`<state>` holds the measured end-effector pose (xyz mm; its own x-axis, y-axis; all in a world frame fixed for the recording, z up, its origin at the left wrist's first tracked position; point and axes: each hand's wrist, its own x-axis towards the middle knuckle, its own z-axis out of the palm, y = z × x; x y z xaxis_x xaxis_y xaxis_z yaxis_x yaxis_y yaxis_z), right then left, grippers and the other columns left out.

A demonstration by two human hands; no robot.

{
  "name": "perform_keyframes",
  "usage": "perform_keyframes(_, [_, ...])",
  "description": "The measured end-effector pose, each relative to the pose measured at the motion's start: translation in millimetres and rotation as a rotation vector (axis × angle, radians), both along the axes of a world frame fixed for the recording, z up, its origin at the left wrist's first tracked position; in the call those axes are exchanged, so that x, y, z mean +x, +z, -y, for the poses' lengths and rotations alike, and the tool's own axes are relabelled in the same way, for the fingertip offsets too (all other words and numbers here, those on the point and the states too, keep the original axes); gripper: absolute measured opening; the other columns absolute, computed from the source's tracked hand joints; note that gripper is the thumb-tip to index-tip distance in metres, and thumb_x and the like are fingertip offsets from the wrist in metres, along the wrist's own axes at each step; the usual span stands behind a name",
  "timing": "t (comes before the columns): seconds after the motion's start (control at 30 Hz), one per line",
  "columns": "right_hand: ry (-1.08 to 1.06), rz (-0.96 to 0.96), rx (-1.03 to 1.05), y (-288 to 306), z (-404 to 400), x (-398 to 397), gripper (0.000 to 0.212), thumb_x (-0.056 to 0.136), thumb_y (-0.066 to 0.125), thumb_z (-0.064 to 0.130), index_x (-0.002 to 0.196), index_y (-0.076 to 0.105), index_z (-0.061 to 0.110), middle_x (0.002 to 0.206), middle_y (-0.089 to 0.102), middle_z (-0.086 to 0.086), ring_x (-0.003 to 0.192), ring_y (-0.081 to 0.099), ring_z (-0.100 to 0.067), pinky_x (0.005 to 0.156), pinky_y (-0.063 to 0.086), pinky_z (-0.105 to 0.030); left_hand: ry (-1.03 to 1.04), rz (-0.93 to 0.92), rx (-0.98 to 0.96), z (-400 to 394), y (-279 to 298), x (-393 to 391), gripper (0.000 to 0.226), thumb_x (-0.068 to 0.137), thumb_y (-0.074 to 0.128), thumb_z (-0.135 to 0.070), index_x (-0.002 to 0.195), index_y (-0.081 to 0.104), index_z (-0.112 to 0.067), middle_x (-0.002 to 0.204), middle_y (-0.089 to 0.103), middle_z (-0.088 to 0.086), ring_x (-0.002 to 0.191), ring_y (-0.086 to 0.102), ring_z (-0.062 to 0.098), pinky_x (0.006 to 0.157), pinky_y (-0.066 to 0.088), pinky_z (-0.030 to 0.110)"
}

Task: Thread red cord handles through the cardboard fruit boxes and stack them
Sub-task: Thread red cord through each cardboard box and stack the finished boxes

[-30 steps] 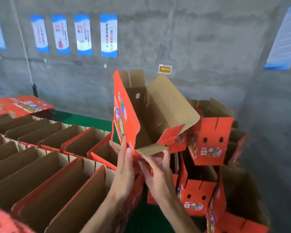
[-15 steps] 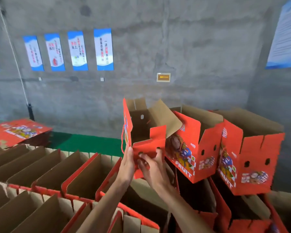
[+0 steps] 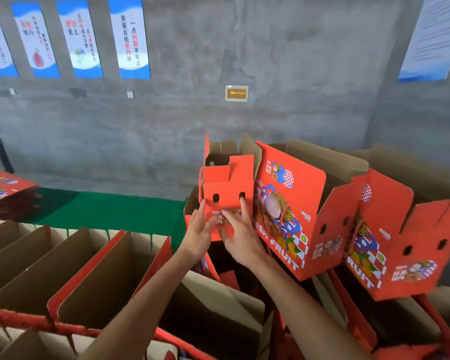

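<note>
While we steady a red fruit box (image 3: 227, 183) atop the stack,
our left hand (image 3: 199, 233) and right hand (image 3: 240, 239) press its end panel, fingers apart and straight.

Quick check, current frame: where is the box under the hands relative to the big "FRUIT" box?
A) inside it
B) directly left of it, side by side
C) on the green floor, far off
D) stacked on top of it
B: the box under the hands stands upright right against the left side of the "FRUIT" box, with the left hand and right hand flat on its red end panel.
</note>
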<state>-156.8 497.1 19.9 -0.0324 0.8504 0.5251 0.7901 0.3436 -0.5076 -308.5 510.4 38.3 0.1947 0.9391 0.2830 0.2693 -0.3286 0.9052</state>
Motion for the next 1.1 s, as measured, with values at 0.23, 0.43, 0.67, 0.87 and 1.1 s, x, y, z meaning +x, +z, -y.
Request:
perform_keyframes(0.23, [-0.042,-0.147,-0.048,-34,77,7,0.041,0.098,0.067,0.017,0.139,0.063,0.014,0.153,0.05,0.0,0.146,0.043,-0.013,0.123,0.03,-0.025,-0.066,-0.474,0.151,84,-49,0,0.042,0.095,0.065,-0.024,0.136,0.062,-0.016,0.145,0.055,0.006,0.134,0.051,0.021,0.116,0.032,0.027])
perform_keyframes(0.43, [-0.016,-0.096,-0.08,-86,186,17,0.028,0.096,0.058,0.028,0.117,0.074,0.019,0.123,0.069,0.009,0.124,0.054,0.0,0.113,0.043,-0.026,-0.029,-0.732,0.148,169,-80,-2,0.044,0.096,0.051,-0.047,0.139,0.053,-0.04,0.148,0.05,-0.015,0.143,0.04,0.011,0.123,0.023,0.05])
perform_keyframes(0.67, [-0.093,0.131,-0.149,-119,242,27,0.029,0.104,0.055,0.03,0.125,0.073,0.022,0.141,0.061,0.009,0.138,0.046,-0.008,0.125,0.022,-0.027,-0.085,-0.89,-0.124,243,-78,-3,0.066,0.095,0.02,-0.074,0.151,0.033,-0.042,0.166,0.017,-0.014,0.155,-0.005,0.012,0.123,-0.014,0.052])
perform_keyframes(0.87, [0.046,0.489,-0.086,-119,262,48,0.035,0.094,0.055,0.027,0.12,0.075,0.016,0.142,0.062,-0.001,0.143,0.045,-0.018,0.13,0.015,-0.046,-0.032,-1.011,-0.254,292,-75,-4,0.087,0.095,0.039,-0.064,0.156,-0.018,-0.04,0.159,-0.039,-0.007,0.144,-0.039,0.022,0.122,-0.008,0.058])
perform_keyframes(1.1, [0.242,1.068,-0.162,-117,244,51,0.044,0.11,0.037,0.009,0.151,0.049,0.014,0.165,0.037,-0.006,0.158,0.017,-0.028,0.126,-0.012,-0.045,0.051,-0.771,-0.424,320,-74,16,0.045,0.101,0.05,-0.031,0.144,0.045,-0.019,0.136,0.058,0.006,0.109,0.064,0.022,0.098,0.052,0.035])
